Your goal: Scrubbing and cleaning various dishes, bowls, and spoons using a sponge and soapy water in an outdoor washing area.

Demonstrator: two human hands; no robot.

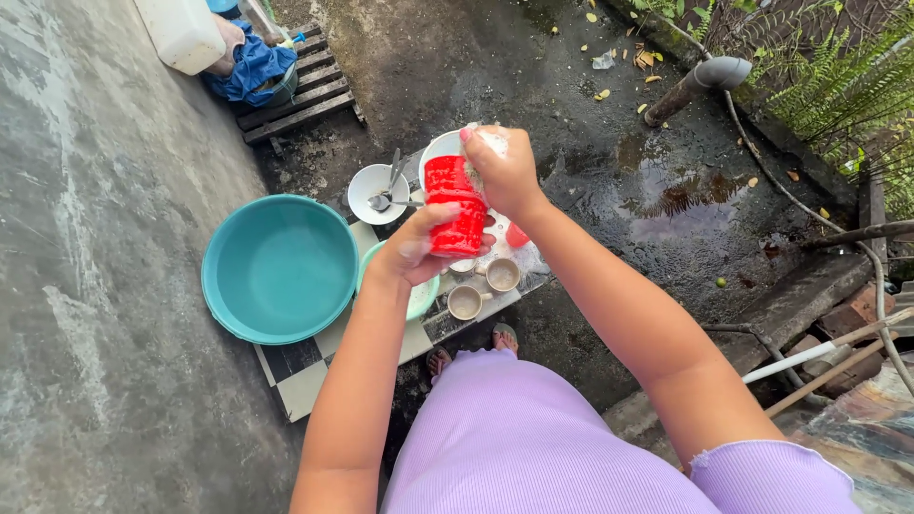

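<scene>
Above a checkered board (305, 376) laid on wet concrete ground (571, 86), the person holds a red cup (455, 207) in mid-air with both hands. The left hand (416, 249) wraps the cup from below, its fingers (440, 216) closed around the lower wall. The right hand (506, 171) is at the cup's upper rim, its fingers closed on a pale soapy sponge (487, 141) pressed against the cup.

Directly beneath the cup, two small beige cups (484, 287) stand upright on the board, near a white bowl (378, 193) with spoons (390, 186) lying in it. A large teal basin (279, 268) sits on the left part of the board, and a smaller green bowl (424, 297) lies just beside it, partly hidden by the left wrist. Farther off, a wooden pallet (300, 95) carries blue cloth (252, 67) and a white canister (181, 33). A grey pipe (700, 81) slants at the upper right, near ferns (838, 86).
</scene>
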